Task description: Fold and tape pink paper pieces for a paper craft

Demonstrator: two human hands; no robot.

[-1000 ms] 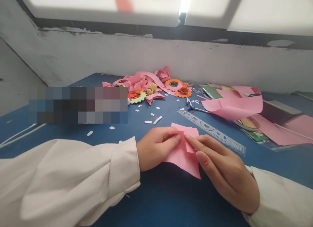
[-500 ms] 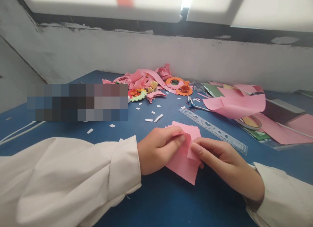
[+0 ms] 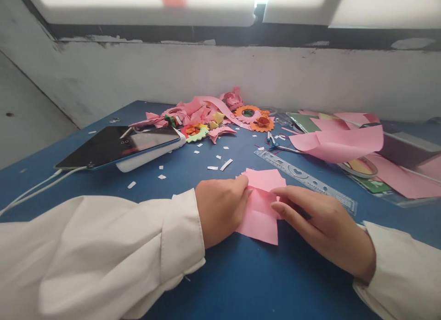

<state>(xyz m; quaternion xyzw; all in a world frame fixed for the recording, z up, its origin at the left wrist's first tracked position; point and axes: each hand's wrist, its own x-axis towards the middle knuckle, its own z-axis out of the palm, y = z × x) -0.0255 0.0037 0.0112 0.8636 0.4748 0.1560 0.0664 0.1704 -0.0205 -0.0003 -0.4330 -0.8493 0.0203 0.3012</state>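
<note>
A small pink paper sheet (image 3: pixel 259 221) with a crease across it lies between my hands, low over the table. My left hand (image 3: pixel 223 210) is closed on its left edge, thumb on top and the other fingers hidden. From the right, my right hand (image 3: pixel 315 221) holds the sheet near the crease with thumb and fingertips, a small gap showing between them. Behind the sheet, more pink paper (image 3: pixel 267 175) shows with its edges out of line. A clear plastic ruler (image 3: pixel 312 184) lies just beyond my right hand.
A tablet (image 3: pixel 120 147) with white cables lies at the left. Paper flowers and pink scraps (image 3: pixel 196 113) are heaped at the back. A blue-handled tool (image 3: pixel 274 143), pink sheets (image 3: pixel 339 143) and a tape roll (image 3: pixel 360 167) lie at the right. White paper bits dot the blue table (image 3: pixel 220 283).
The raised flap between my hands has been laid flatter, so the creased sheet shows more openly. My left hand has rolled over, knuckles up. The tablet, blurred out before, is visible.
</note>
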